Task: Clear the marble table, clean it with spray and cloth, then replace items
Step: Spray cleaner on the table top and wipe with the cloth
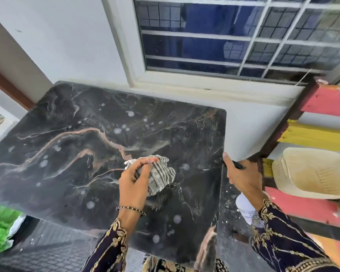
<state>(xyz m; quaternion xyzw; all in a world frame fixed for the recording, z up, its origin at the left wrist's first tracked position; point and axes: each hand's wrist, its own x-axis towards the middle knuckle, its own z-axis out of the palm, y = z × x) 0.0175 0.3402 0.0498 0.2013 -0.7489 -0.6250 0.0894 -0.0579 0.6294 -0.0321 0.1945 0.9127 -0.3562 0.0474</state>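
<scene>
The grey-and-white striped soft cloth (159,178) sits bunched at about 4 o'clock on the dark veined marble desk (77,134), pinched in the left hand (134,183). Limp and light, it is best gripped as a wad. The right hand (241,179), at 3 o'clock off the desk's edge, is closed round a white plastic spray bottle (246,210), likely slippery when wet.

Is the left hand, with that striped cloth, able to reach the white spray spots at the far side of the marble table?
Probably yes. The left hand holds the striped cloth on the marble table, and nothing stands between it and the spray spots.
</scene>
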